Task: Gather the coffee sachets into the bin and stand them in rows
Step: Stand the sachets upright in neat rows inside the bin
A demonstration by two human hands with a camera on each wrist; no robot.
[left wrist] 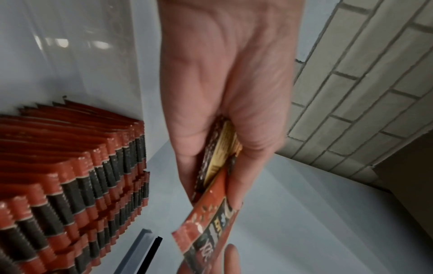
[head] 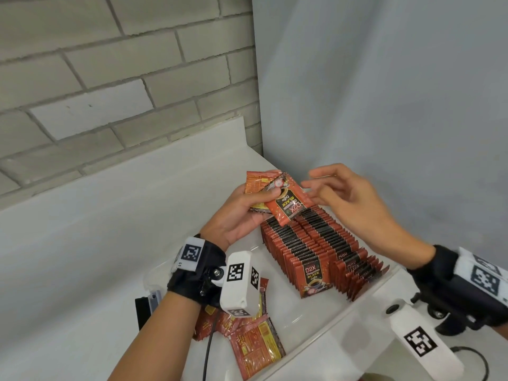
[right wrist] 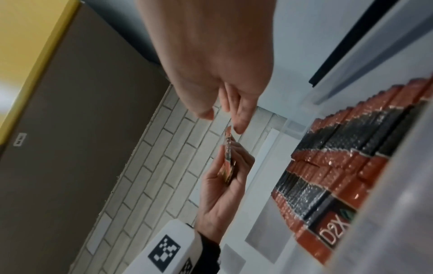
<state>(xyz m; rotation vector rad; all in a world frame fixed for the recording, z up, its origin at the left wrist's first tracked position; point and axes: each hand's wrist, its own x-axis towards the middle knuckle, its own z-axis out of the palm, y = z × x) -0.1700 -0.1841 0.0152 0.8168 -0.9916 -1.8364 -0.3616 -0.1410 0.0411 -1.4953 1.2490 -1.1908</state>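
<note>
My left hand [head: 242,213] grips a small bunch of red-and-black coffee sachets [head: 286,204] above the far end of the clear bin [head: 365,301]. The same sachets [left wrist: 218,187] show edge-on in the left wrist view, and in the right wrist view as a thin stack of sachets [right wrist: 228,159]. My right hand [head: 349,196] hovers just right of them, fingers relaxed and holding nothing; its fingertips [right wrist: 239,126] sit close above the stack's top edge. Two long rows of sachets [head: 310,248] stand upright in the bin. Loose sachets [head: 253,342] lie flat at the bin's near left.
The bin sits on a white counter [head: 82,243] in a corner, with a grey brick wall [head: 110,64] behind and a pale wall [head: 384,92] to the right. A black-and-clear lid clip [head: 145,306] shows at the bin's left edge.
</note>
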